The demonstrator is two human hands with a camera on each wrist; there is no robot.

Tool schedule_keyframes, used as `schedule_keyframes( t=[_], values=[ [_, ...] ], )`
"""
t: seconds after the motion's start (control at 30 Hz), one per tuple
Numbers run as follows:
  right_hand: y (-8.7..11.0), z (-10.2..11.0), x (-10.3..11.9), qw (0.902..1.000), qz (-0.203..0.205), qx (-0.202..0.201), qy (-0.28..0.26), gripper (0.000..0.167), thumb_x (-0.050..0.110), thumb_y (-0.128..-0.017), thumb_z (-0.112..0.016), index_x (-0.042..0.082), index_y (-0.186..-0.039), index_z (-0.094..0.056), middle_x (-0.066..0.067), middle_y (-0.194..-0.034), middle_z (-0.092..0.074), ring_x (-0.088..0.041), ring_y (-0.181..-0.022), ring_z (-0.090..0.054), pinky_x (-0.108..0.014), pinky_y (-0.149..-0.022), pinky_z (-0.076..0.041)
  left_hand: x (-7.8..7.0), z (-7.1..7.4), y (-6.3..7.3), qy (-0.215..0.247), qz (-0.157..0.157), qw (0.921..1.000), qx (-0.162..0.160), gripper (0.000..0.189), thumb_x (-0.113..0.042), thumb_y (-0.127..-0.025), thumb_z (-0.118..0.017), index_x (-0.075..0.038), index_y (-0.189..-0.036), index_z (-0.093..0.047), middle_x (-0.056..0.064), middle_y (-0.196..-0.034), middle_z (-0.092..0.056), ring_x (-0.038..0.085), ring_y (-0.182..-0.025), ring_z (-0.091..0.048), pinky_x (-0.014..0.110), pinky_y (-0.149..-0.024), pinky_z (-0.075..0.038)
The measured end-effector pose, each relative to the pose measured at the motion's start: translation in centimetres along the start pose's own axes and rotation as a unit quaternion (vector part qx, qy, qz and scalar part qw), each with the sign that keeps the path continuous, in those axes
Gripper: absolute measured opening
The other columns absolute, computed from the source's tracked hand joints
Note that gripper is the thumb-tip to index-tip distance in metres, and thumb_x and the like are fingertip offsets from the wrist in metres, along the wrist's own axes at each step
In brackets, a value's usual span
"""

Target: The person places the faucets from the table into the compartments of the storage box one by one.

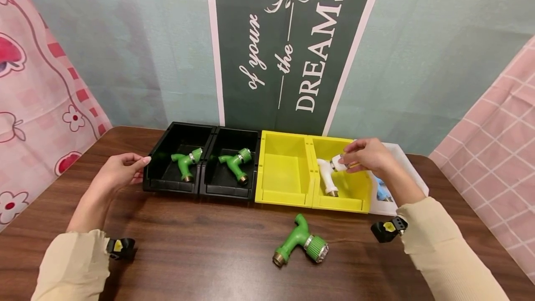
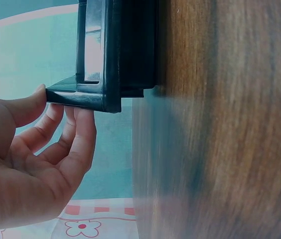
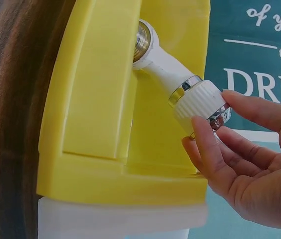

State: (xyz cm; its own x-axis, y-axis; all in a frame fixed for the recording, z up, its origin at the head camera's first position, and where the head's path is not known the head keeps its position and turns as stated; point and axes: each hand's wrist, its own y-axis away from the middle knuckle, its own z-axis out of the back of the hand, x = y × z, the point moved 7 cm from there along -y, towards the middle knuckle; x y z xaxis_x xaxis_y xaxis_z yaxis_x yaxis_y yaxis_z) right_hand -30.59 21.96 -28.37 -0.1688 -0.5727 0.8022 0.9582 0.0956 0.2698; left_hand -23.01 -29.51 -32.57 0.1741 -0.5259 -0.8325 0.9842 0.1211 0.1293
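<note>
My right hand (image 1: 369, 154) grips a white tap (image 1: 327, 176) by its ribbed knob (image 3: 200, 103). The tap is inside the right-hand yellow bin (image 1: 349, 204), its threaded brass end low near the bin's front lip. At the far left, my left hand (image 1: 120, 171) holds the side wall of the outer black bin (image 1: 171, 185), thumb at the rim and fingers against the outside. A green tap (image 1: 185, 165) lies in that bin, and another green tap (image 1: 235, 165) in the black bin beside it. A third green tap (image 1: 297, 240) lies on the table in front of the bins.
The left yellow bin (image 1: 284, 196) stands between the black bins and the tap's bin. A white bin (image 1: 411, 171) at the right end holds something blue (image 1: 382, 193), partly hidden by my right arm. Curtains rise behind the brown wooden table (image 1: 188, 250).
</note>
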Motion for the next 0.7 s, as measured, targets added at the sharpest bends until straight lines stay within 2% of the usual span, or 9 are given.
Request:
schedule_keyframes(
  t=[0.2,0.47,0.7],
  values=[
    [-0.16,-0.45,-0.21,0.9997,0.004,-0.005,0.024,0.038,0.01,-0.082,-0.068,-0.007,-0.11,-0.047,-0.017,-0.098,-0.058,-0.023,-0.081,-0.06,-0.041,-0.078,-0.051,0.06,-0.03,-0.07,-0.002,0.002,1.0,0.002,0.047,-0.033,-0.096,-0.046,0.012,-0.108,-0.049,0.006,-0.081,-0.052,0.011,-0.069,-0.052,0.026,-0.066,-0.053],
    [-0.42,-0.77,-0.1,0.9985,0.007,-0.012,0.053,0.033,0.006,-0.082,-0.067,-0.008,-0.107,-0.05,-0.018,-0.097,-0.058,-0.023,-0.081,-0.061,-0.035,-0.071,-0.053,0.08,0.04,-0.04,0.006,0.002,1.0,0.0,0.046,-0.031,-0.096,-0.046,0.013,-0.108,-0.048,0.004,-0.079,-0.052,0.009,-0.068,-0.053,0.026,-0.066,-0.053],
    [-0.18,-0.7,0.07,0.9985,0.012,0.006,0.054,0.041,0.005,-0.084,-0.065,-0.012,-0.116,-0.046,-0.02,-0.103,-0.056,-0.024,-0.085,-0.061,-0.036,-0.074,-0.052,-0.03,0.07,-0.01,0.013,-0.002,0.9999,-0.002,0.046,-0.03,-0.095,-0.047,0.015,-0.107,-0.048,0.004,-0.078,-0.052,0.009,-0.067,-0.052,0.026,-0.064,-0.053]
  ],
)
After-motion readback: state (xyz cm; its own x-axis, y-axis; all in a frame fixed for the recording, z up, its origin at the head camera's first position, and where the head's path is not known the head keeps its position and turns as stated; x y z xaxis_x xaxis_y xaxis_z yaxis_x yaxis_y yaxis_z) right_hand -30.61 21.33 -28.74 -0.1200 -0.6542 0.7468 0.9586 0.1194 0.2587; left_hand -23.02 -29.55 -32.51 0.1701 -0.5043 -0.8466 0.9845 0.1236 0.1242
